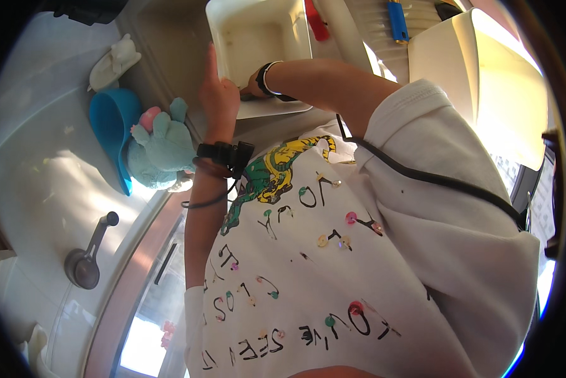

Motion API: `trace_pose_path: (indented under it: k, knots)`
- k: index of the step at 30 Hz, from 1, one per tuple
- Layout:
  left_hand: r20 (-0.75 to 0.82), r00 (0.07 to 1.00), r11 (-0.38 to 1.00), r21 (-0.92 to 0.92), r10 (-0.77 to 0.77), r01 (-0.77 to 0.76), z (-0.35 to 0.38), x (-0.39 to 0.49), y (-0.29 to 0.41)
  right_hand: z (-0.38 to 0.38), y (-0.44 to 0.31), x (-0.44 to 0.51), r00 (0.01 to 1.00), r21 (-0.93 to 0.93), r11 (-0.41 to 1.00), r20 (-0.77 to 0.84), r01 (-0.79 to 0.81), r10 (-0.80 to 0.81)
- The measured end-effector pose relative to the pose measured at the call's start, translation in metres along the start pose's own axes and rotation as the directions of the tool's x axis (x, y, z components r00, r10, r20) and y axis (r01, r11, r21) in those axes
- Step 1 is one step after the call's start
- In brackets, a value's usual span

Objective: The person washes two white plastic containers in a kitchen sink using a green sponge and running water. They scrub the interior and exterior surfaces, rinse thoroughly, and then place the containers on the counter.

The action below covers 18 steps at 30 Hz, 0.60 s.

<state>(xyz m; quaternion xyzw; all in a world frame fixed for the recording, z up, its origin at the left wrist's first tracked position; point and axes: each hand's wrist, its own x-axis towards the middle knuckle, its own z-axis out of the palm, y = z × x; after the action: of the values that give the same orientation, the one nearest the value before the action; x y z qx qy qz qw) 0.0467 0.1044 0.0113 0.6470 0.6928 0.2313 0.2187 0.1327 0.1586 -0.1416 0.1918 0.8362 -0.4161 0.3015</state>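
A white rectangular plastic tub (pixel 259 40) is tilted in front of me in a sink-like basin (pixel 169 47). My left hand (pixel 220 97) grips the tub's near left corner, with the index finger stretched along the outer side wall. My right hand (pixel 253 87) reaches inside the tub at the same corner. Its fingers are mostly hidden. A small dark edge shows beside them, too unclear to name. Brownish marks spot the tub's inner bottom. A black strapped device (pixel 226 153) is on my left wrist, and a dark band (pixel 263 80) circles the right.
On the left ledge lie a white animal-shaped dish (pixel 115 64), a blue scoop (pixel 110 118), a pale blue plush toy (pixel 162 146) and grey measuring spoons (pixel 85 269). To the right are a red object (pixel 316 21), a blue lighter (pixel 398 22) and a large cream container (pixel 453 71).
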Motion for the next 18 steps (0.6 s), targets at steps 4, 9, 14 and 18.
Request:
trace_pose_path:
  k: [4, 9, 14, 18]
  knots:
    - [-0.020, 0.998, 0.998, 0.017, 0.053, -0.053, 0.000, -0.002, 0.002, -0.007, -0.004, -0.003, 0.996, -0.098, 0.993, -0.078, -0.060, 0.053]
    - [0.018, 1.000, 1.000, -0.021, -0.022, 0.023, -0.002, -0.003, 0.009, -0.006, -0.008, -0.003, 0.978, -0.172, 0.972, -0.161, -0.158, 0.131]
    - [0.047, 0.999, 1.000, 0.016, 0.002, -0.002, -0.003, -0.001, 0.018, -0.005, -0.011, -0.015, 0.973, -0.025, 0.999, -0.231, -0.024, 0.017]
    - [-0.008, 0.977, 0.977, 0.015, 0.215, -0.215, -0.001, 0.006, 0.024, -0.015, -0.012, -0.024, 0.990, 0.155, 0.987, -0.137, 0.052, -0.031]
